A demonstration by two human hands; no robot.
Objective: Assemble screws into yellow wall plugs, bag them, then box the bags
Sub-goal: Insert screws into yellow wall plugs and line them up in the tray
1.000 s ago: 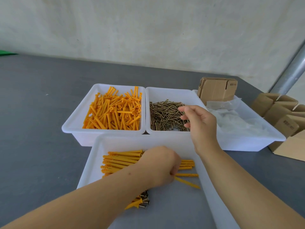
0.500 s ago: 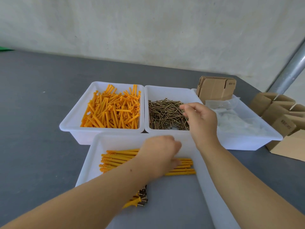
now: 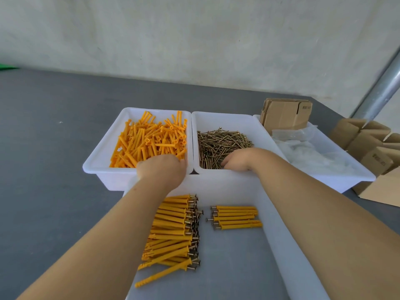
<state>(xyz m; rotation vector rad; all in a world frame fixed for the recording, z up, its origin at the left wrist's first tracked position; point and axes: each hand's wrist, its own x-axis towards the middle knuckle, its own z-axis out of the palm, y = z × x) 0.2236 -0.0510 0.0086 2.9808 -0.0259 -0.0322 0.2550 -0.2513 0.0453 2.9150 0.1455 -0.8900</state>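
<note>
Loose yellow wall plugs (image 3: 149, 141) fill the left white bin (image 3: 97, 163). My left hand (image 3: 162, 169) dips into that bin's near right corner, and its fingers are hidden among the plugs. Brass screws (image 3: 220, 144) lie in the middle white bin (image 3: 227, 114). My right hand (image 3: 238, 160) reaches into their near edge with its fingers bent down into the pile. In the front white tray (image 3: 281, 234) lie a large pile of assembled plugs with screws (image 3: 173, 230) and a small neat row of assembled plugs (image 3: 236, 216).
A third white bin (image 3: 357, 169) at the right holds clear plastic bags (image 3: 313, 152) and a stack of flat cardboard boxes (image 3: 283, 113). Folded cardboard boxes (image 3: 368, 144) stand on the grey table at the far right. A metal pole (image 3: 381, 87) rises behind them.
My left hand left the front tray and moved forward into the plug bin, uncovering the assembled pieces. My right hand dropped lower into the screws.
</note>
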